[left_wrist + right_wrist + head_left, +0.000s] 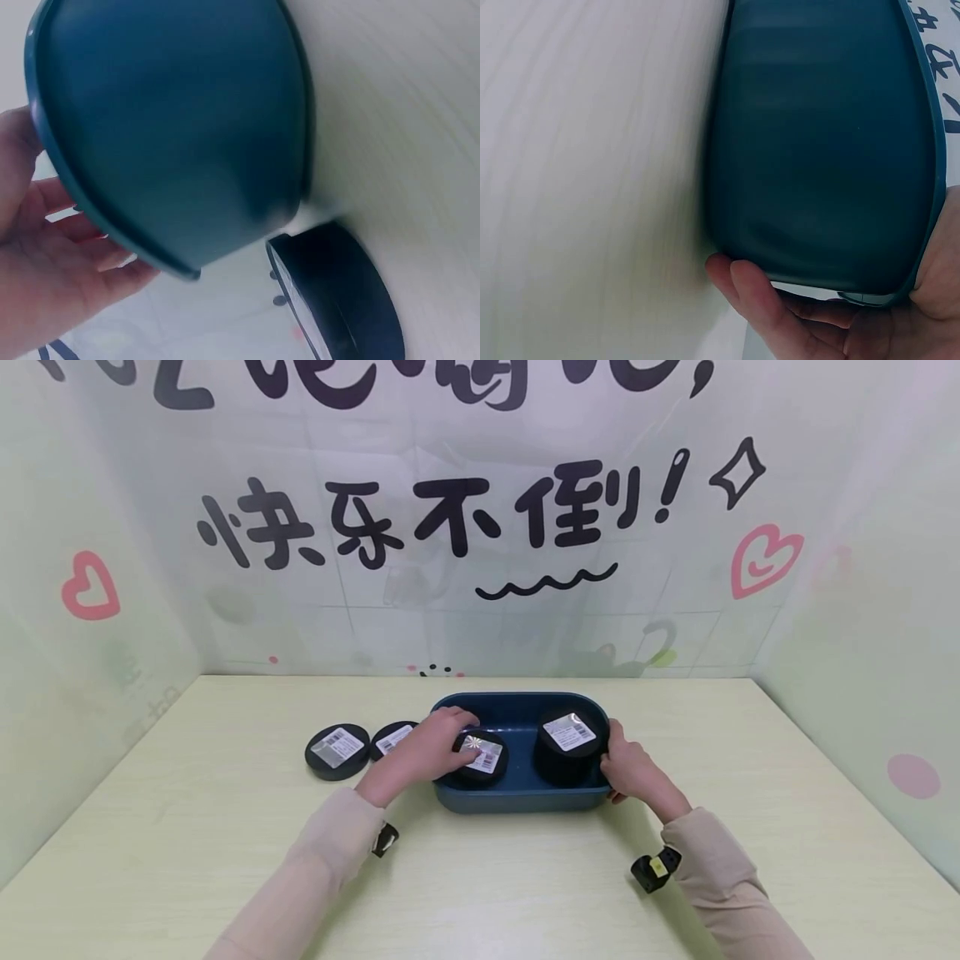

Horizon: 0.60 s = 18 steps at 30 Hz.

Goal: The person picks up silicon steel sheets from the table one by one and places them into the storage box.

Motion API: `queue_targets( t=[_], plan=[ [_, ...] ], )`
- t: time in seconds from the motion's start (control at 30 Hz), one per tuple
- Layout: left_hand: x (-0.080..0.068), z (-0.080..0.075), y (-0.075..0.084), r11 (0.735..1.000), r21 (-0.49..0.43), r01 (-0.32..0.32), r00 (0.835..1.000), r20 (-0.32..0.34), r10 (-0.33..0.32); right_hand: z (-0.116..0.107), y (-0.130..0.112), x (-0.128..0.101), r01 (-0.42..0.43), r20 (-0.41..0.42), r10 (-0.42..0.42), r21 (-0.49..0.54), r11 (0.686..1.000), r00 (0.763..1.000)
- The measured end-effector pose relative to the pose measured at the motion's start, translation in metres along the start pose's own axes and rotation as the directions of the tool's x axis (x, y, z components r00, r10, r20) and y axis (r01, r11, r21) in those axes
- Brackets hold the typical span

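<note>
A blue plastic basin (pixel 525 802) stands on the table, its long side facing me. My left hand (pixel 431 745) reaches over the left end, thumb and fingers around a flat black round tin (pixel 487 768) with a white and silver label. In the left wrist view the basin's wall (pixel 180 127) hides that tin, and the fingers pass behind the rim. My right hand (pixel 632 767) grips the right end of the basin, fingertips (pixel 754 289) against the outside of its wall. Beside the right hand, a stack of black tins (pixel 568 732) stands inside the basin.
On the table left of the basin lie two more labelled black tins, one farther left (pixel 337 752) and one (pixel 390 739) partly behind the left hand. A printed wall sheet (pixel 420 627) rises along the table's back edge.
</note>
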<state>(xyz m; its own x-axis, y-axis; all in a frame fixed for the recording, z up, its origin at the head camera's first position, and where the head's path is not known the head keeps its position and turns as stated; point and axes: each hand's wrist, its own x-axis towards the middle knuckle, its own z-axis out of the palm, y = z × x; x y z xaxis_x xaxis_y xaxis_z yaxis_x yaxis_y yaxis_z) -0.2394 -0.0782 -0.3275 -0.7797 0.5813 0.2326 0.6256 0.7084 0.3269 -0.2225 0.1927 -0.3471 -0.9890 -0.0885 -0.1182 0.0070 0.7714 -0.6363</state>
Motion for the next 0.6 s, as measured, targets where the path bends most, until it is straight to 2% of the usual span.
queue_targets(
  t=[0.17,0.37,0.6],
  plan=[
    [-0.006,-0.006,-0.002,1.000,-0.019,-0.020,0.999,-0.041,0.019,-0.001,0.000,0.000,-0.003,0.005,0.003,-0.007,1.000,1.000],
    [-0.016,-0.015,-0.005,0.999,-0.024,-0.030,0.992,-0.119,0.027,-0.001,-0.001,-0.001,-0.009,0.012,0.009,0.002,1.000,1.000],
    [-0.028,-0.023,-0.021,1.000,-0.025,-0.006,0.986,-0.169,0.002,-0.001,-0.001,-0.001,-0.009,0.014,0.009,-0.002,1.000,1.000]
  ],
)
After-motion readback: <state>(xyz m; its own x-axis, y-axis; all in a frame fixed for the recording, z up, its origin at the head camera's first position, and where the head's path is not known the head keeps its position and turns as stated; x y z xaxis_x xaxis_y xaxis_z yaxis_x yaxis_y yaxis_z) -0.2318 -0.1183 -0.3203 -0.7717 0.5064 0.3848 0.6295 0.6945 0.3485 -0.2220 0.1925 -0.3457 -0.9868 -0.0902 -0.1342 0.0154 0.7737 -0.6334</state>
